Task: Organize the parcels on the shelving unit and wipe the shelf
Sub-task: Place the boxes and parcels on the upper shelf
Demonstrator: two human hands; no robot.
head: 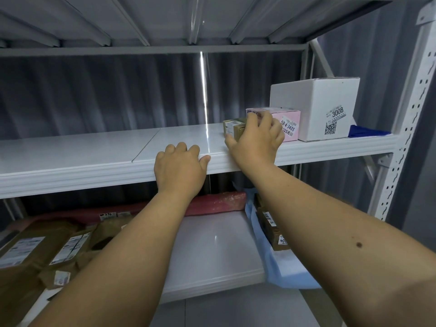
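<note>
The left hand [180, 167] rests on the front edge of the white metal shelf [94, 149], fingers curled over the lip and thumb lying along it; it holds no parcel. The right hand [256, 138] reaches over the same edge and grips a small olive-brown cardboard parcel [232, 128], fingers bent over its top and right side, thumb low by the shelf at its left.

That parcel sits just beside a pink box with a white label [289, 125], which in turn stands against a larger white carton marked 3008 [316, 107]. A dark blue cloth [364, 131] lies at the far right of the shelf, behind the carton, near the perforated white upright [410, 128]. These things crowd the right end; the shelf from the small parcel leftward is bare, with a seam between two panels.

On the lower shelf [212, 251], brown paper parcels with white labels [47, 249] fill the left end, a long red wrapped package [217, 201] lies along the back, and a light blue bag holding a brown box [273, 234] overhangs the right front edge. The middle of that shelf is open.
</note>
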